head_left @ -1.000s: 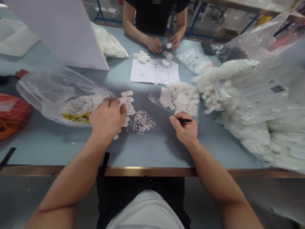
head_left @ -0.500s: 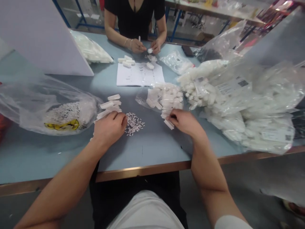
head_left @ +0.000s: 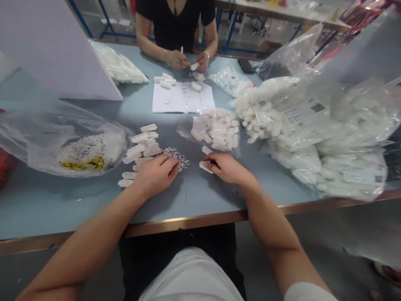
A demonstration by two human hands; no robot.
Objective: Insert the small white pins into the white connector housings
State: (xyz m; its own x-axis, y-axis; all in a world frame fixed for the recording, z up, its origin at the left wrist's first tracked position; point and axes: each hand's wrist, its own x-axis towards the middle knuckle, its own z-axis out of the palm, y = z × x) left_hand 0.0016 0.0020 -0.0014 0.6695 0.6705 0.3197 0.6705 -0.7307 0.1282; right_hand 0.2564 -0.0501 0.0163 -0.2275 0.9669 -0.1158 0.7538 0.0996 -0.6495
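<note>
right hand (head_left: 228,168) pulled back, pinching a short white plastic block (head_left: 205,167) just right of the tiny white pellet scatter (head_left: 177,155); curled left hand (head_left: 156,175) sits on it, grip unclear.

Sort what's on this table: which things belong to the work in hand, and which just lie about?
In hand: left hand at the pellets; right hand holding a white piece; stack; small bag.
Lying about: left bag; paper; board; big bags.

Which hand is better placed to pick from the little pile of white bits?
Left, probably: the left hand has its fingertips at the pile of white bits; the right hand holds a white piece.
</note>
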